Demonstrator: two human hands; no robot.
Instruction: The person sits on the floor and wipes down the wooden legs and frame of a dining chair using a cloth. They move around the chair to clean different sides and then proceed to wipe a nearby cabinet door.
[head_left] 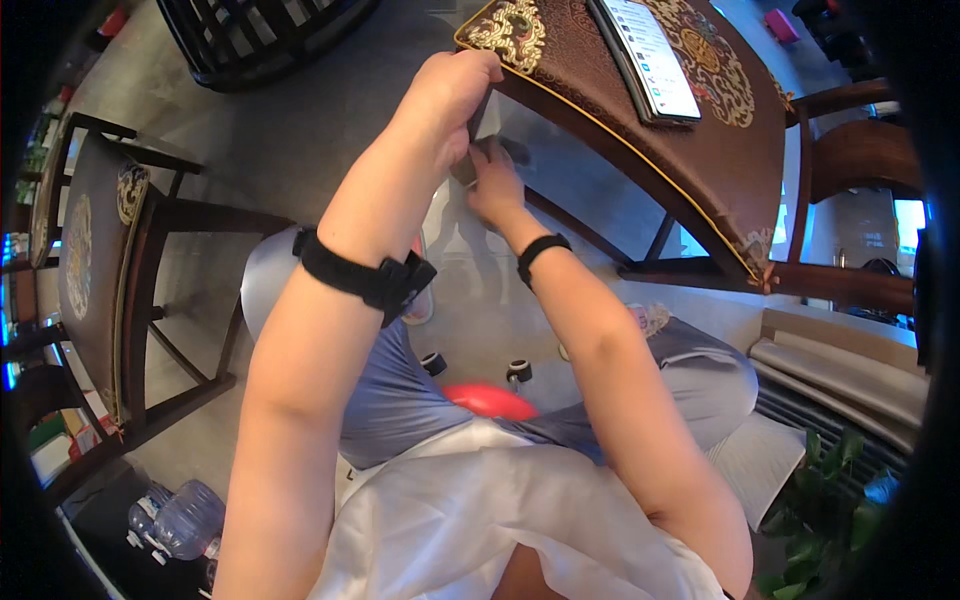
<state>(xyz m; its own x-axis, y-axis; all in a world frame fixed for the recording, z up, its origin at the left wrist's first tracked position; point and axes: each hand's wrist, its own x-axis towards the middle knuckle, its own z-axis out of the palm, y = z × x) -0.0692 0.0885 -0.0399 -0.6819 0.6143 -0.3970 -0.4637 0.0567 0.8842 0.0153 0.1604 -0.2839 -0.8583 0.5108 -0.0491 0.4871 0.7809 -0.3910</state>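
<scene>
At the near-left corner of a dark wooden chair [590,130] with a brown embroidered cushion [600,70], my left hand [455,85] is closed around the frame just under the seat. Just below it, my right hand [497,185] has its fingers bent around a grey cloth [515,150] against the chair's leg. Part of the cloth and leg is hidden behind my hands. On the cushion lies a phone [650,65] in a dark case, its screen lit.
Another cushioned wooden chair [90,260] stands at the left, and a black slatted piece of furniture [260,40] at the far left. A red seat [490,400] with small castors shows beneath me. Clear plastic bottles [190,520] lie lower left; a leafy plant [820,510] is lower right.
</scene>
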